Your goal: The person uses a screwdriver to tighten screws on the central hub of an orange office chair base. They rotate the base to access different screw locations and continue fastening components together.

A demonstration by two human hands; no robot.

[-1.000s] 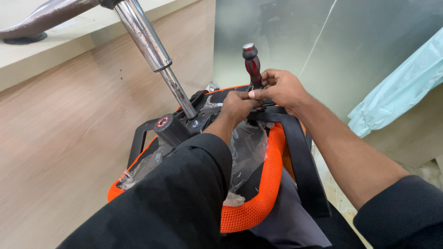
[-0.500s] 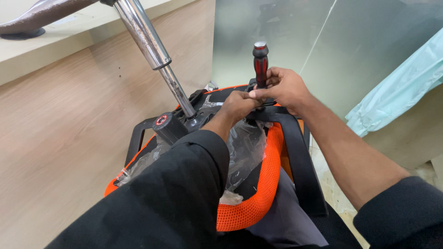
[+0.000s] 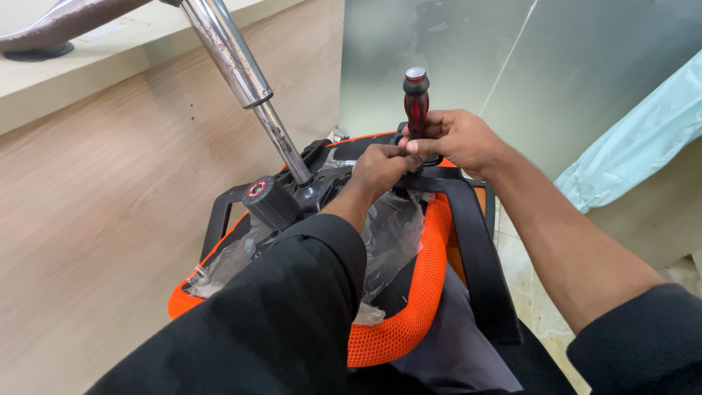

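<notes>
Your right hand (image 3: pixel 457 139) is wrapped around the lower part of a screwdriver (image 3: pixel 416 102) with a red and black handle, fingers curled in and the thumb pressed along the grip, so the hand is clenched on the tool with no gap showing. The screwdriver stands nearly upright, its silver-capped top pointing up, its shaft hidden behind your fingers where it meets the underside of an overturned office chair. Your left hand (image 3: pixel 380 170) sits just beside and slightly below the right one, touching it; its fingers are bent inward near the base of the screwdriver, but whether they grip the tool, a small part or only brace against the chair you cannot tell from this view. Both hands work at the far edge of the orange mesh seat (image 3: pixel 409 314), which lies upside down across your lap. A black frame arm (image 3: pixel 475 249) runs along the right side of the seat, and clear plastic wrap (image 3: pixel 391 234) covers much of the underside. To the left of your hands a round black knob (image 3: pixel 267 201) juts from the mechanism, and a shiny chrome gas-lift column (image 3: pixel 241 69) rises tilted up and to the left from the middle of the seat. A wooden panel (image 3: pixel 110 205) stands on your left, and a pale green plastic sheet (image 3: pixel 636 153) hangs on your right.
</notes>
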